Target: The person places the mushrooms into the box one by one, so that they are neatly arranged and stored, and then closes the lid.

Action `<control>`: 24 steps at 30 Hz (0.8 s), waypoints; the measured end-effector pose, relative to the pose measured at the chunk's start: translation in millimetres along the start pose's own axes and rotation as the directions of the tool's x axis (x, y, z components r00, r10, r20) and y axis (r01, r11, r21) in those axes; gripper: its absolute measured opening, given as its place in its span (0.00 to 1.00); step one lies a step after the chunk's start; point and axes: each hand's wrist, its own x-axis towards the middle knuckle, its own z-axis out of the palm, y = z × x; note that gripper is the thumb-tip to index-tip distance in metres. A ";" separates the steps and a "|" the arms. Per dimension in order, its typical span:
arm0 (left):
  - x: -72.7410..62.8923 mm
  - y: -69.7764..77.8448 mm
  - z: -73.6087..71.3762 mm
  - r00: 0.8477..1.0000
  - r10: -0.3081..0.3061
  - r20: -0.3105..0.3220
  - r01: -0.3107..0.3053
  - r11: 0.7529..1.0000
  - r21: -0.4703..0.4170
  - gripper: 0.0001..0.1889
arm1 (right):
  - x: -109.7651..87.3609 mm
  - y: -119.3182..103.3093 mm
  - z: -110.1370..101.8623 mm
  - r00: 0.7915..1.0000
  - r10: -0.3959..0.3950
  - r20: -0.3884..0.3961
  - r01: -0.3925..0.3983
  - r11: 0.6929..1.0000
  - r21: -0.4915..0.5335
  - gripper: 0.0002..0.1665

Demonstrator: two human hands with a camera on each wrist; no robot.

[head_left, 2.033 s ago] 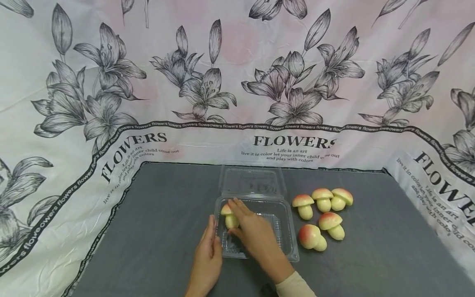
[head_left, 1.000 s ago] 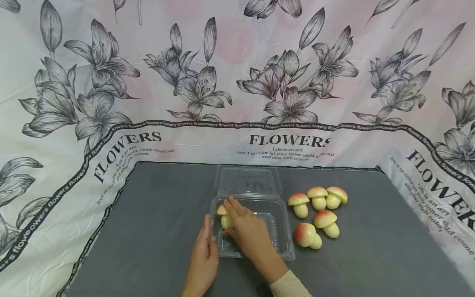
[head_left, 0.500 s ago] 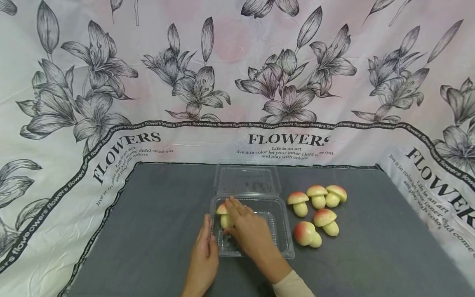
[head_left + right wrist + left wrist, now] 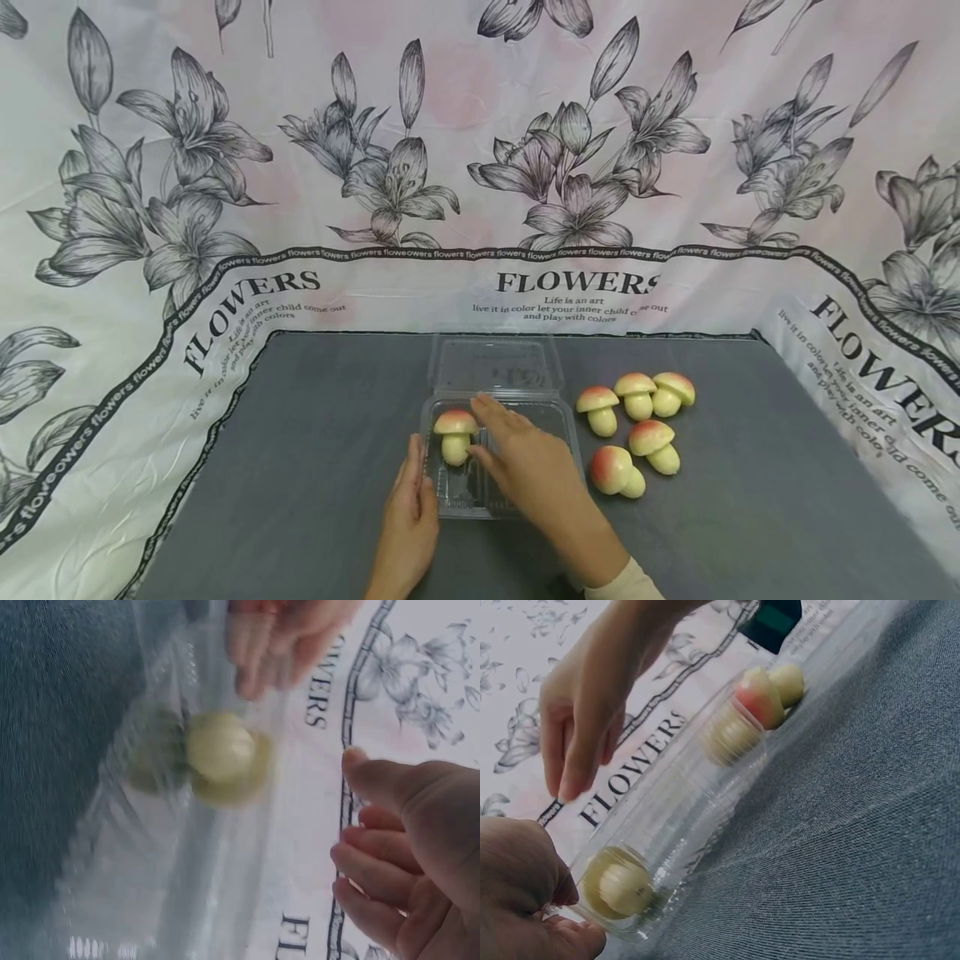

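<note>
The floral cloth (image 4: pixel 450 192) rises beyond the fingers of both hands, bearing line-drawn lilies, "FLOWERS" in large capitals, a black band repeating "flowers" in small pale letters, and the lines "Life is an art", "live it in color let your inner child come out" and "and play with colors". A fold breaks the middle printing, and the frame's edge cuts off the right-hand heading. Under the fingers spreads the dark grey counter (image 4: pixel 322 450). On it lies the clear container (image 4: pixel 457 500), its lid (image 4: pixel 495 362) laid back beyond the fingertips; the right hand (image 4: pixel 536 467) hides part of the inside. That hand's fingers are straight, thumb spread away, pinching nothing. The left hand (image 4: pixel 408 517) pinches the container's left rim between thumb and fingers. One red-and-yellow mushroom (image 4: pixel 455 437) lies inside, between the hands, just left of the right fingertips and apart from them. Five other mushrooms (image 4: pixel 651 437) lie on the counter to the right of the right fingers. Both wrist views are blurred around the plastic.
</note>
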 end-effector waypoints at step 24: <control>-1.8 -1.2 0.7 0.998 0.042 -0.048 -0.041 0.999 0.007 0.34 | -26.9 80.4 -53.7 0.998 -0.036 0.056 0.031 0.995 0.090 0.38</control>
